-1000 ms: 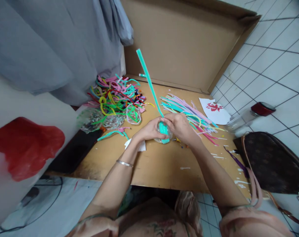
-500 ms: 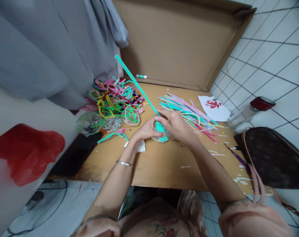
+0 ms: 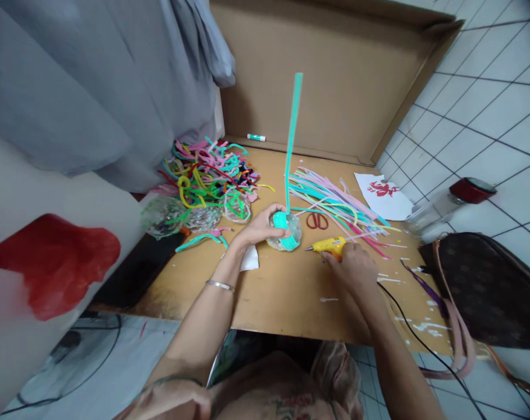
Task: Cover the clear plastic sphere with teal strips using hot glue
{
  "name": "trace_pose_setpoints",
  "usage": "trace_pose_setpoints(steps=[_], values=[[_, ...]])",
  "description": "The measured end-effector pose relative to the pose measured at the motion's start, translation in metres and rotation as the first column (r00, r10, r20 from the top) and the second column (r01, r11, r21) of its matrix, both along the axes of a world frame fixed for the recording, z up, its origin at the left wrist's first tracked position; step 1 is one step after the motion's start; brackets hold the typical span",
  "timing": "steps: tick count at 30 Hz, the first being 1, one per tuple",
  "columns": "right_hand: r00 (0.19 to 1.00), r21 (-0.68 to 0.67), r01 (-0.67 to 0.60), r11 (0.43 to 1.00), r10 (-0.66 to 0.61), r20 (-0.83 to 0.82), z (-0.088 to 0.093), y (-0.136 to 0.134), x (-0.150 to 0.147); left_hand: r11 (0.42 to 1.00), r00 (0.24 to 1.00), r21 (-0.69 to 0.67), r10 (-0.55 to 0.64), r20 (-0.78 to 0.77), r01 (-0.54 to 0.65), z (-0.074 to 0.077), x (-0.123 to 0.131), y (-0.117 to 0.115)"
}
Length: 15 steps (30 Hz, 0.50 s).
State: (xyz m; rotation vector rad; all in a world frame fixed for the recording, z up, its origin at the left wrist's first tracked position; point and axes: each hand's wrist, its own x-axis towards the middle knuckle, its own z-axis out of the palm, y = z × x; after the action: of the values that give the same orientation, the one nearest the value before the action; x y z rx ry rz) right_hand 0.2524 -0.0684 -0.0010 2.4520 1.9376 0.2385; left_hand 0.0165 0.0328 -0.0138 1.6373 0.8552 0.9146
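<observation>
My left hand [image 3: 265,226] grips a round clear plastic piece [image 3: 294,229] with turquoise pipe cleaner wrapped around its middle. The loose end of the turquoise pipe cleaner [image 3: 292,128] sticks straight up from it. My right hand [image 3: 356,265] is closed around a yellow hot glue gun [image 3: 329,245], whose nozzle points left toward the clear piece without touching it. Red-handled scissors [image 3: 317,221] lie between the two hands, their blades hidden under the pipe cleaners.
Straight pipe cleaners [image 3: 330,192] lie in a bundle behind the scissors. A tangled colourful pile [image 3: 207,169] sits back left, with clear balls [image 3: 202,218] before it. At right are a bottle [image 3: 435,210], a brown bag [image 3: 487,286] and the glue gun's black cord [image 3: 417,335].
My right hand has let go of the pipe cleaner, moved right and taken hold of the glue gun. The loose end has swung from leaning left to upright. The scissors have come into view.
</observation>
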Motion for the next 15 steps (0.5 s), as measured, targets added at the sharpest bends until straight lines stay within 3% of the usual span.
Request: trace_pose_setpoints(steps=[3, 6, 11, 15], values=[[0.998, 0.027, 0.047, 0.999, -0.048, 0.036, -0.018, -0.001, 0.0, 0.999, 1.0, 0.046, 0.022, -0.016, -0.021, -0.001, -0.001, 0.001], [0.998, 0.043, 0.059, 0.997, -0.058, -0.024, -0.024, 0.008, 0.004, 0.998, 0.999, 0.052, 0.024, -0.047, -0.021, -0.002, -0.002, 0.003], [0.959, 0.093, 0.13, 0.987, -0.102, -0.263, -0.029, 0.014, 0.016, 1.0, 0.999, 0.029, 0.009, -0.041, -0.008, -0.002, -0.003, 0.002], [0.884, 0.29, 0.219, 0.932, -0.064, -0.462, -0.018, 0.001, 0.017, 1.0, 1.0, 0.003, -0.003, -0.031, 0.003, -0.001, -0.002, 0.001]])
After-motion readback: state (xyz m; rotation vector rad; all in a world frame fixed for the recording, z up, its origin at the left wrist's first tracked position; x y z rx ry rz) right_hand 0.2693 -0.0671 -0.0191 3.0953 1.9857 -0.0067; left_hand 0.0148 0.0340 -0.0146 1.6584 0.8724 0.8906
